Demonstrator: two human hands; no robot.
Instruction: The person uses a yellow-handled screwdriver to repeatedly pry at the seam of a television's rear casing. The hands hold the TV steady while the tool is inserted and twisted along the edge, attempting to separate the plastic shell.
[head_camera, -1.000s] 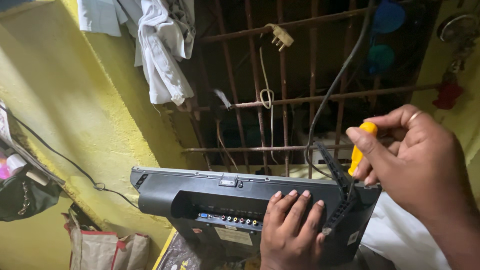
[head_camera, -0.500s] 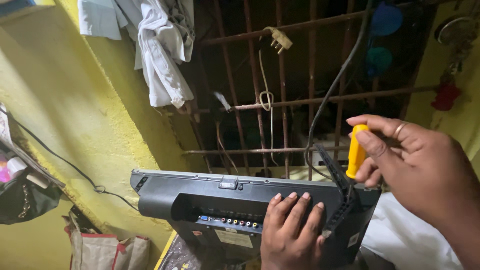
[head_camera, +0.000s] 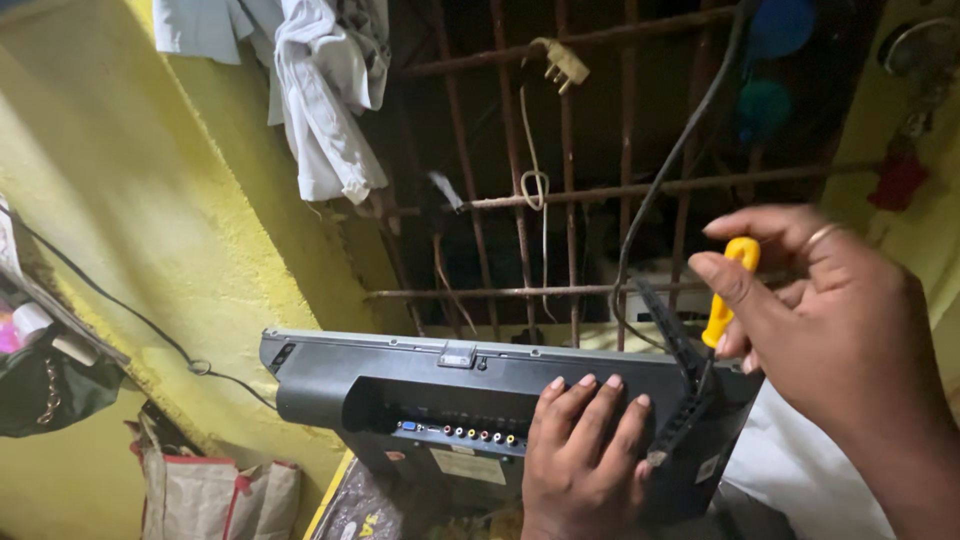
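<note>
A rough yellow wall (head_camera: 150, 220) fills the left side. Right of it stands a dark window with rusty iron bars (head_camera: 560, 200). Pale clothes (head_camera: 310, 90) hang at the wall's top; bags (head_camera: 215, 495) sit at its foot.

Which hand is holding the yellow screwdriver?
The right hand grips the screwdriver by its yellow handle, raised at the set's right end. The left hand holds nothing; it lies flat on the dark back of the television.
</note>
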